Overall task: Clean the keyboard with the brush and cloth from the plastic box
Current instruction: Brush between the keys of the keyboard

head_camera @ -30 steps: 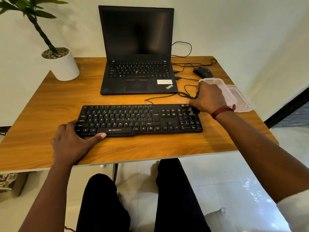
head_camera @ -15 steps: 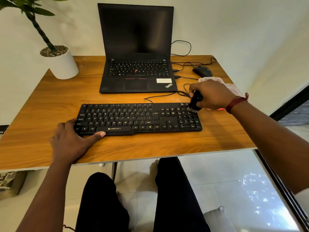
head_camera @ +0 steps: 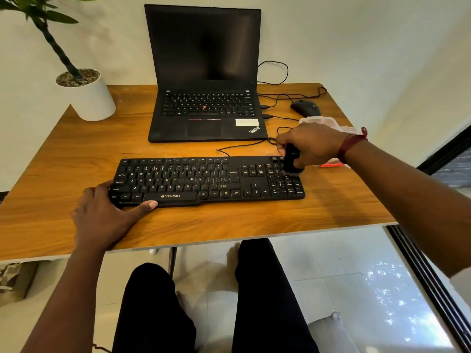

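Note:
A black keyboard (head_camera: 204, 179) lies across the middle of the wooden table (head_camera: 63, 161). My left hand (head_camera: 107, 217) grips its near left corner, thumb along the front edge. My right hand (head_camera: 311, 143) is closed around a short black brush (head_camera: 292, 161), whose bristles touch the keys at the top right of the number pad. The clear plastic box (head_camera: 321, 122) stands behind my right hand, mostly hidden by it. A bit of red (head_camera: 331, 164) shows at the box's near edge; I cannot tell what it is.
An open black laptop (head_camera: 204, 98) stands behind the keyboard, with cables (head_camera: 275, 98) running to its right side. A black mouse (head_camera: 304, 108) sits at the back right, a white plant pot (head_camera: 89, 98) at the back left. The table's right edge is near the box.
My right hand has come away from the plastic box with the brush and lowered it onto the number pad. My left hand has stayed on the keyboard's corner.

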